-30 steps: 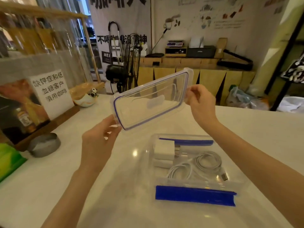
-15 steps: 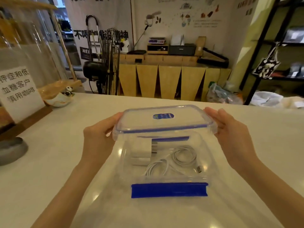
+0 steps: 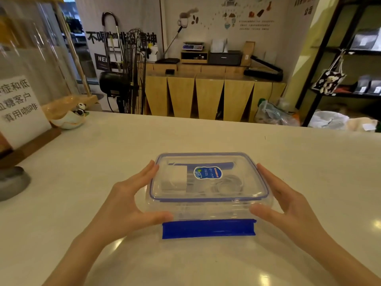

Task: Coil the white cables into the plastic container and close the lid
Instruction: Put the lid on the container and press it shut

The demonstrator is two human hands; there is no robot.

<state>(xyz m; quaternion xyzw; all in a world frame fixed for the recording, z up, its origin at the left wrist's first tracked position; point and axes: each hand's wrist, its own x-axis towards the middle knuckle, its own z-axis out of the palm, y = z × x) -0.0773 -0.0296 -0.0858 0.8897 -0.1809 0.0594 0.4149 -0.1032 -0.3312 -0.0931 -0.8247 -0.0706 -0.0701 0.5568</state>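
Observation:
A clear plastic container (image 3: 208, 209) stands on the white counter (image 3: 206, 137) straight in front of me. Its clear lid (image 3: 243, 182) with a blue rim and a blue sticker (image 3: 207, 172) lies flat on top. Through the lid I see a white charger block (image 3: 177, 177) at the left and the coiled white cables (image 3: 227, 185) at the right. The near blue latch (image 3: 208, 229) lies flat on the counter, unclipped. My left hand (image 3: 125, 203) touches the left side and my right hand (image 3: 288, 203) the right side, fingers straight and thumbs at the front corners.
A paper sign on a wooden stand (image 3: 18, 108) and a grey round dish (image 3: 10, 182) sit at the counter's left edge. A small bowl with a panda figure (image 3: 70, 118) stands at the back left. The counter's far edge runs behind the container.
The lid, held up tilted a second ago, has come down level and now lies on the container. Both hands came down with it to the box's sides.

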